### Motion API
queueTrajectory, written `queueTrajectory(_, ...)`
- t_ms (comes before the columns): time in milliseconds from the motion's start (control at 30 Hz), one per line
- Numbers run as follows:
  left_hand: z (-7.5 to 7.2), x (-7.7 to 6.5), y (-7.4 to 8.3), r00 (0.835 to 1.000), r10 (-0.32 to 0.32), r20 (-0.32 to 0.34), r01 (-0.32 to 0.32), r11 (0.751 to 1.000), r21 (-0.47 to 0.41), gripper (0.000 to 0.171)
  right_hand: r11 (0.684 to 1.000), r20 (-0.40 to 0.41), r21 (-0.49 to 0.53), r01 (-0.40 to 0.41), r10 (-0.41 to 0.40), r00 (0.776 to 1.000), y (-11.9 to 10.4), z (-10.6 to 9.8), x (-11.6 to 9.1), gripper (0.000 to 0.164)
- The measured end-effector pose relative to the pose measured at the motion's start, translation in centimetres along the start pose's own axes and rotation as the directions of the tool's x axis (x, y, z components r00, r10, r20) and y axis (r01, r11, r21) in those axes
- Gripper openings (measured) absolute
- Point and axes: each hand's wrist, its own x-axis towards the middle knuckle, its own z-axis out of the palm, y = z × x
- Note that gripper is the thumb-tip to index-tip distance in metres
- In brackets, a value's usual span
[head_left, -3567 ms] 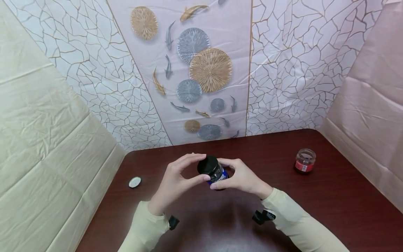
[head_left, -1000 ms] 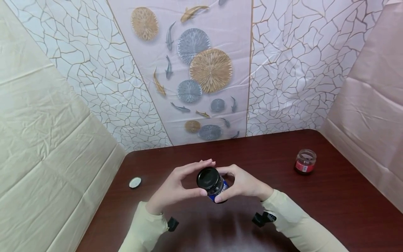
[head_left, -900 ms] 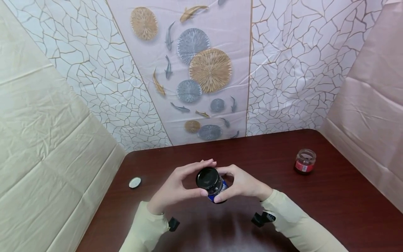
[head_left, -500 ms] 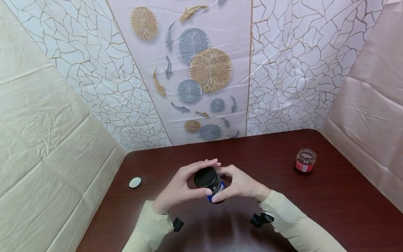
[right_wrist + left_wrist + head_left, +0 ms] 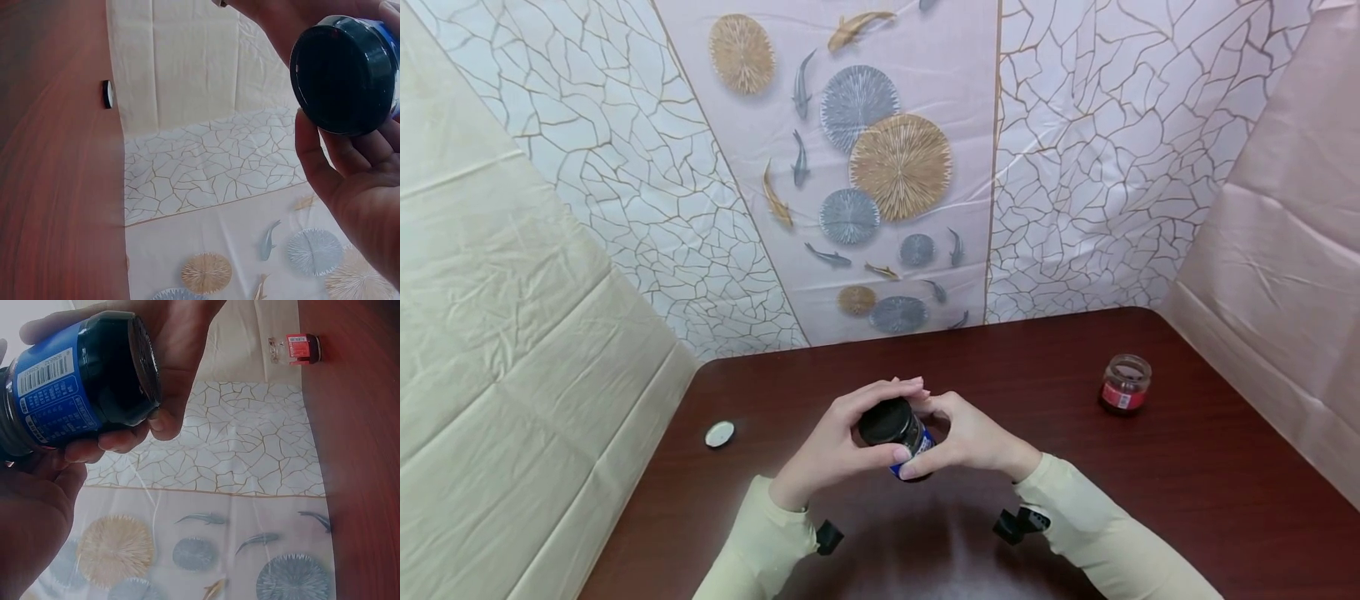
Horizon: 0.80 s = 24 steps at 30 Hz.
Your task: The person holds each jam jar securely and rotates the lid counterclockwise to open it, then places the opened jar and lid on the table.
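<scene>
Jar: shifted to lower centre; probably slick, fragile; hold body.
Left hand: gripping lid.
Right hand: gripping body.

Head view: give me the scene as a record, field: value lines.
left hand: around black lid
right hand: grips blue jar
blue jar: black lid on, tilted, held above table
loose lid: on table, left, white side up
red jar: on table, right, upright, lid off

head view: bright, even | table: pale glare | wrist views: dimmer, hazier
</scene>
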Motion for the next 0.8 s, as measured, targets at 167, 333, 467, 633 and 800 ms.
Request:
queueTrajectory(167,-0.1,-0.1,0.2,0.999,-0.030,0.012,0.030,0.999,-0.022,0.064,0.998,-0.003,0.056,0.010,-0.010,1.000,-0.1,-0.1,-0.1,0.050)
queueTrajectory(333,-0.4,-0.4,0.5,0.997,-0.069,0.035,0.072,0.994,-0.077,0.068,0.998,0.014,0.066,0.015,-0.016,1.000,-0.1,-0.1,-0.2,0.051)
queueTrajectory(467,-0.6,-0.5,0.6,0.995,-0.089,0.052,0.094,0.991,-0.093,0.074,0.996,0.029,0.092,0.015,-0.017,0.999,-0.1,-0.2,-0.2,0.054)
queueTrajectory(633,-0.9,-0.7,0.6,0.995,-0.084,0.058,0.091,0.990,-0.112,0.077,0.996,0.029,0.088,0.003,-0.006,1.000,-0.2,-0.3,-0.2,0.057)
queueTrajectory(800,-1.2,-1.0,0.6,0.993,-0.114,0.044,0.118,0.987,-0.107,0.077,0.998,0.009,0.059,-0.004,0.004,1.000,-0.4,-0.6,-0.2,0.054)
